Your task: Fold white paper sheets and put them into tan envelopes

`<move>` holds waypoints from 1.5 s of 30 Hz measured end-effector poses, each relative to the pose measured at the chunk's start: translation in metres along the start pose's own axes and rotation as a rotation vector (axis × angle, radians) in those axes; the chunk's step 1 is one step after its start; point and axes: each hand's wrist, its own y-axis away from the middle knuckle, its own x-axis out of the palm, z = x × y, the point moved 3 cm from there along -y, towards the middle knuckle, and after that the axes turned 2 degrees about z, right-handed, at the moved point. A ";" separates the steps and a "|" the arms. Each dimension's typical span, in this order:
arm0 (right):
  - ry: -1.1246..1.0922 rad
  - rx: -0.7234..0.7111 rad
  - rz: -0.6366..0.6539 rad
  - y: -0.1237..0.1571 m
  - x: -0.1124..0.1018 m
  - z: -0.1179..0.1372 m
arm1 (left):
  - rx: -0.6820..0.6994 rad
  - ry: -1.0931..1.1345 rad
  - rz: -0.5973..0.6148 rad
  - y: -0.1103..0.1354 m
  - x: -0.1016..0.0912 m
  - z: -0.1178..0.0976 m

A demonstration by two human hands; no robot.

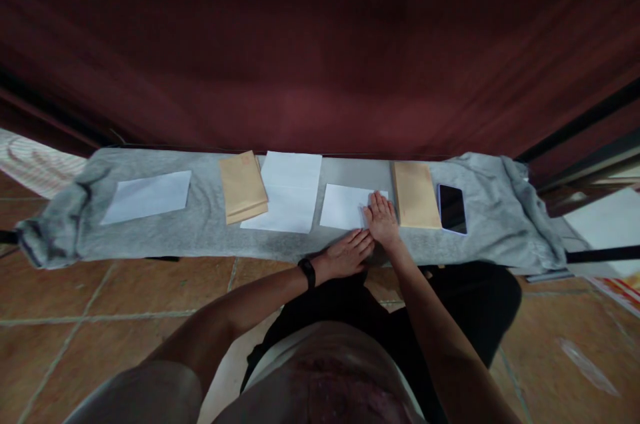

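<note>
Under my right hand (pixel 383 219) lies a white sheet of paper (pixel 343 206), which looks folded. The fingers of that hand are stretched flat over the sheet's right end. My left hand (pixel 351 253), with a dark band on its wrist, rests flat at the front edge of the grey cloth, its fingertips close to the right hand. A larger white sheet with a crease (pixel 293 191) is to the left, partly beneath a small stack of brown envelopes (pixel 244 187). Just right of my right hand is another stack of brown envelopes (pixel 417 194).
A narrow bench covered with grey cloth (pixel 500 211) runs across the view. A phone (pixel 453 209) lies right of the envelopes. Another white sheet (pixel 147 197) lies at the left. Behind the bench rises a dark red panel (pixel 320 77); below is a tiled floor (pixel 150 291).
</note>
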 end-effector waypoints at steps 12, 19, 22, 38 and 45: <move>-0.016 0.005 -0.032 0.015 -0.008 0.002 | 0.002 0.071 -0.025 0.005 -0.007 0.003; -0.002 0.012 -0.041 0.024 -0.013 0.003 | -0.130 0.111 -0.119 0.011 -0.009 0.009; -0.014 0.024 -0.053 0.028 -0.013 0.003 | -0.284 0.094 -0.165 0.015 -0.006 0.020; -0.130 0.063 -0.126 0.042 -0.020 0.037 | -0.565 0.027 -0.186 0.025 0.008 0.044; -0.174 0.005 -0.044 0.024 -0.007 0.079 | -0.535 -0.023 -0.195 0.027 0.012 0.045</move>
